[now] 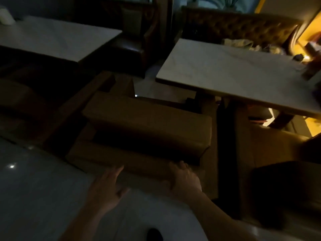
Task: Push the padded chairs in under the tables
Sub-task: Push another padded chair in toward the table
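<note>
A brown padded chair (147,122) stands in the dim middle of the view, its thick backrest toward me, in front of the near left corner of a white marble-top table (225,73). My right hand (185,178) rests on the chair's lower back edge, fingers curled over it. My left hand (107,186) hovers just left of that edge with fingers spread, holding nothing. A second padded chair (271,150) sits to the right, partly under the same table.
Another white table (57,39) stands at the upper left with a dark seat beyond it. A tufted bench (243,26) lines the far wall, with clutter on it. Glossy pale floor (43,197) lies at the lower left. My shoe tip (154,233) shows below.
</note>
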